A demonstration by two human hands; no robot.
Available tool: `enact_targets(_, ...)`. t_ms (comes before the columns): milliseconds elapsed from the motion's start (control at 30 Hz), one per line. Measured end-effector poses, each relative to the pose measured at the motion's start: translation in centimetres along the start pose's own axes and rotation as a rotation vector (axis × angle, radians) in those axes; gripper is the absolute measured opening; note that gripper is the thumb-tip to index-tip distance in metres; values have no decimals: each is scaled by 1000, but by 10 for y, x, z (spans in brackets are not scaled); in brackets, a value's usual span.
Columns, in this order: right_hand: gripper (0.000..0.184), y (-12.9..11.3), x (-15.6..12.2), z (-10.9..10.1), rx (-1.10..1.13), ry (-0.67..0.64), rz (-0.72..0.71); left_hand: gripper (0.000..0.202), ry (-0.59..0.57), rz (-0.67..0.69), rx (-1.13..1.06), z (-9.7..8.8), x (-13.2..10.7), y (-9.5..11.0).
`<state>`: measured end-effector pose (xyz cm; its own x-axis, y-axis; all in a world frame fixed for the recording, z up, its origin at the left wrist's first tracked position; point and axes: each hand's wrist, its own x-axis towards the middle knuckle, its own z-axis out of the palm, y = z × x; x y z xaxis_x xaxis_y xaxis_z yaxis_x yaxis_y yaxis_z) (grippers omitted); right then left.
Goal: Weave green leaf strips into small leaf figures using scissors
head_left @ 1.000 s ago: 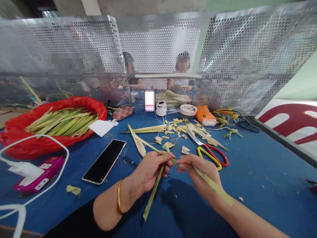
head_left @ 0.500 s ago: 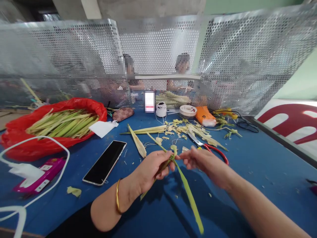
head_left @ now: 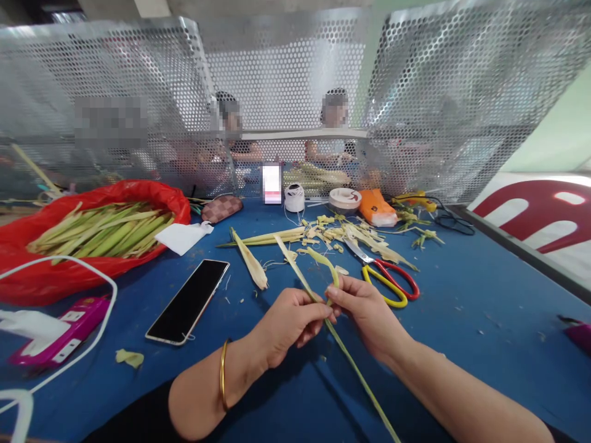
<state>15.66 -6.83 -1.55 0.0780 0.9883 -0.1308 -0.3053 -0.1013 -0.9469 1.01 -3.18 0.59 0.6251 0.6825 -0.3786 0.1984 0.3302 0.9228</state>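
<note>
My left hand (head_left: 298, 317), with a gold bangle on its wrist, pinches long pale green leaf strips where they cross. One narrow leaf strip (head_left: 357, 366) runs from the fingers down to the right, and a paler end (head_left: 295, 266) sticks out up to the left. Thumb and fingers of my right hand (head_left: 364, 311) are closed on a bent yellow-green strip (head_left: 331, 271) that curves up and away. Both hands' fingertips meet at the crossing, which they partly hide. Scissors (head_left: 392, 286) with one red and one yellow handle lie just beyond my right hand.
Leaf scraps (head_left: 327, 229) litter the blue table (head_left: 462, 344). Left are a red bag (head_left: 180, 212) of leaves, a phone (head_left: 189, 301) and a purple power strip (head_left: 76, 329) with a white cable. Thread (head_left: 294, 198), tape (head_left: 345, 200) and an orange packet (head_left: 376, 208) stand before a perforated metal screen; people sit behind it.
My right hand has moved in left to my left hand and now pinches the bent strip. The scissors' yellow handle has come into sight. The view has shifted slightly.
</note>
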Motion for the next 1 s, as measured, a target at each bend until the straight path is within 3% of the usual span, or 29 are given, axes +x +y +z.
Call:
enact_targets(200, 38, 5, 2, 0, 5, 61, 24, 20, -18, -49, -3, -1, 1, -2)
enact_targets(333, 42, -2, 9, -12, -177, 40, 41, 27, -57, -69, -69, -3, 1, -1)
enact_targets(400, 40, -7, 13, -20, -394, 198, -112, 35, -73, -64, -96, -3, 0, 0)
enact_targets(467, 30, -11, 14, -25, -648, 332, -357, 38, -76, -59, -75, -3, -1, 1)
enact_targets(500, 24, -11, 14, -26, -744, 316, -459, 37, -79, -61, -49, -2, -2, 2)
enact_targets(567, 16, -11, 11, -23, -810, 131, -543, 34, -96, -68, 13, 1, -4, 1)
enact_targets(633, 13, -9, 8, -16, -711, -80, -473, 32, -118, -69, 60, 4, -5, -1)
enact_targets(700, 13, -7, 4, -8, -534, -175, -312, 30, -124, -68, 86, 7, -5, -3)
enact_targets(833, 26, -8, -1, 2, -215, -111, -11, 27, -103, -93, 90, 11, -4, -6)
enact_targets(1000, 27, -4, -3, 5, -104, 29, 30, 24, -95, -85, 73, 9, -4, -6)
